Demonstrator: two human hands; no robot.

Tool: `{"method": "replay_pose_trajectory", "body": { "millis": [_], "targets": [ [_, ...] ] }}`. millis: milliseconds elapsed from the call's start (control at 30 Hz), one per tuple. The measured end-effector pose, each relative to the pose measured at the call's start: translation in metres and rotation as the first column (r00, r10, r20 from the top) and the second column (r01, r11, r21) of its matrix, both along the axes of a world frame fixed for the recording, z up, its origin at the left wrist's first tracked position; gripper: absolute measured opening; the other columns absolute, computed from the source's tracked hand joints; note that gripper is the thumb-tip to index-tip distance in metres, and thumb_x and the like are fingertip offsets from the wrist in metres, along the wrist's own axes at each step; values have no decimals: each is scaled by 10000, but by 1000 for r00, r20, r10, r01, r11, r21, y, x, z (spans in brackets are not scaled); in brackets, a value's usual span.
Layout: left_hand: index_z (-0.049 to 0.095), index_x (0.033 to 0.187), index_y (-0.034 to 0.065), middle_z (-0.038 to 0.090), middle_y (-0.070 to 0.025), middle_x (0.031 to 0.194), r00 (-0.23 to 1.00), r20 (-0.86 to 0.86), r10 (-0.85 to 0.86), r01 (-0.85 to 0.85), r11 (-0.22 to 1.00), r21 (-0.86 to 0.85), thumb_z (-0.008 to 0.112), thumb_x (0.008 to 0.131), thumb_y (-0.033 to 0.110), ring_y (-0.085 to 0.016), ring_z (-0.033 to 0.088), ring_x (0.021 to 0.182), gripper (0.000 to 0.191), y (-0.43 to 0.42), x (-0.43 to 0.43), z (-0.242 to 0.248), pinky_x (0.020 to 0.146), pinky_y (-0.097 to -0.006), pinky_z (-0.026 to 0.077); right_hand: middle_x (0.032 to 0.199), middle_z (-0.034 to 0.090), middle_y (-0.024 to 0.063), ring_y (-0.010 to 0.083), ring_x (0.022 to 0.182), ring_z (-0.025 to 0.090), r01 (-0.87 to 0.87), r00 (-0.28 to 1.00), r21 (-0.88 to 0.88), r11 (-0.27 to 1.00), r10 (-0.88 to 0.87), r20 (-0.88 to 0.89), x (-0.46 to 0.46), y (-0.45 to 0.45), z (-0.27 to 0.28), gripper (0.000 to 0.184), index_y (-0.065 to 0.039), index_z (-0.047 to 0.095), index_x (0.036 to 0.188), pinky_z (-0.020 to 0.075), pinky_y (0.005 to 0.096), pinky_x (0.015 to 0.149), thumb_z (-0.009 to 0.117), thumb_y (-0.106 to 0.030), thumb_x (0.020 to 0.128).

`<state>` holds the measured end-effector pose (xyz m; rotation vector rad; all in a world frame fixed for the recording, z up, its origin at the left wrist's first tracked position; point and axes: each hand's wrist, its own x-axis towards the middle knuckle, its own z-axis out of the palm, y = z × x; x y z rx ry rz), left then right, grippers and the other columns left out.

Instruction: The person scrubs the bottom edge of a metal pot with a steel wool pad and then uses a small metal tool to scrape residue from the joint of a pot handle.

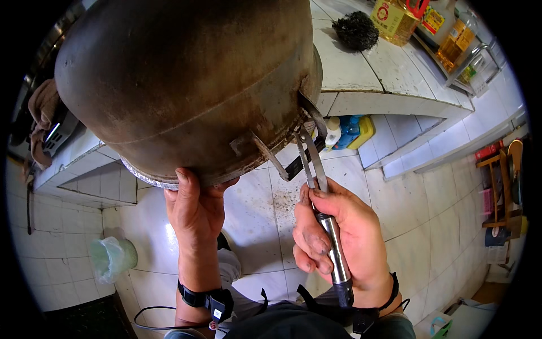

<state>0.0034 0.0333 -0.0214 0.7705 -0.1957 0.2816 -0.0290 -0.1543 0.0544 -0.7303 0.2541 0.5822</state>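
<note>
A large metal pot (pixel 182 84), stained brown and dark, lies tilted at the counter's edge with its base away from me and its rim towards me. My left hand (pixel 197 207) grips the pale rim from below, its thumb on the outer wall. In my right hand (pixel 351 229) is a peeler-like tool (pixel 336 245) with a shiny metal handle, black ends and two narrow metal strips, one serrated. The tip of the tool is at the pot's crusted rim, beside the side handle's curved bracket (pixel 314 112). Part of the handle's black grip (pixel 296 168) is hidden behind the strips.
A dark scouring ball (pixel 355 30) and an oil bottle (pixel 394 21) are on the tiled counter (pixel 351 72), near a bottle rack (pixel 455 80). Cleaning bottles (pixel 349 131) stand beneath. Brown debris (pixel 286 201) dots the floor. At left are a lined bin (pixel 114 258) and a brown towel (pixel 42 106).
</note>
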Motion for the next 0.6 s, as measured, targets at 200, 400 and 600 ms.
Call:
{"method": "replay_pose_trajectory", "body": {
  "millis": [200, 400, 600],
  "targets": [
    [310, 1292, 38, 484, -150, 1217, 999, -12, 31, -31, 1000, 3, 495, 914, 270, -290, 584, 998, 481, 0, 1, 0, 763, -414, 559, 523, 427, 30, 118, 344, 360, 18, 1000, -25, 1000, -18, -3, 7, 0, -5, 188, -33, 462, 866, 416, 265, 428, 398, -204, 908],
    [318, 1290, 33, 484, -161, 1216, 1000, 18, 19, -19, 1000, 24, 483, 920, 260, -293, 584, 999, 464, 1, 0, 0, 764, -420, 559, 528, 427, 23, 111, 357, 380, -27, 1000, -4, 1000, 27, 10, 0, -1, -3, 200, -48, 464, 850, 414, 263, 432, 406, -233, 900],
    [308, 1293, 34, 486, -162, 1213, 1000, -3, 3, -3, 1000, -13, 476, 922, 248, -293, 587, 994, 460, -2, 1, 2, 768, -409, 560, 529, 423, 28, 114, 359, 370, 37, 999, -6, 999, -37, 8, 5, -1, -5, 198, -48, 460, 836, 409, 263, 433, 399, -223, 905]
  ]
}}
